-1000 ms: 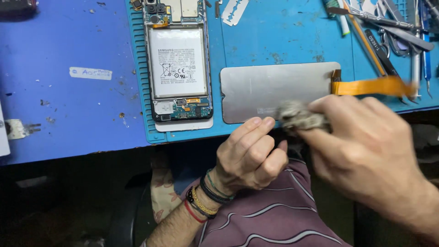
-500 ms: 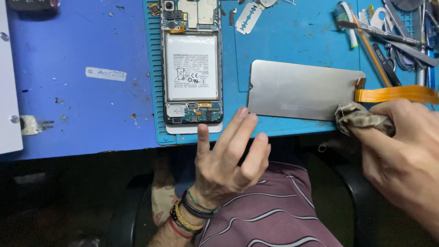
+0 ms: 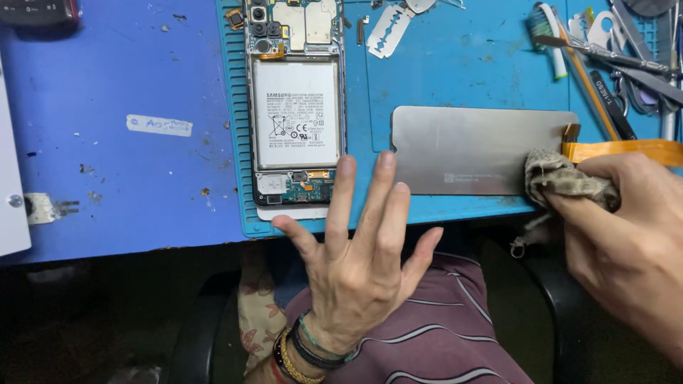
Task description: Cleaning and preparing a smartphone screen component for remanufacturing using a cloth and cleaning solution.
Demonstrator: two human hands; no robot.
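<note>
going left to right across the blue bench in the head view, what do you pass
white paper label → opened phone with its battery showing → razor blade → grey display panel → rag held by the right hand → orange flex cable

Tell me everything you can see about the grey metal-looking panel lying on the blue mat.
The flat grey rectangular panel looks like brushed metal, with rounded corners and a small notch on its left edge. It lies face-down and level on the blue work mat, long side across. An orange ribbon cable leaves its right end. The right hand presses a dirty beige cloth on its right corner.
</note>
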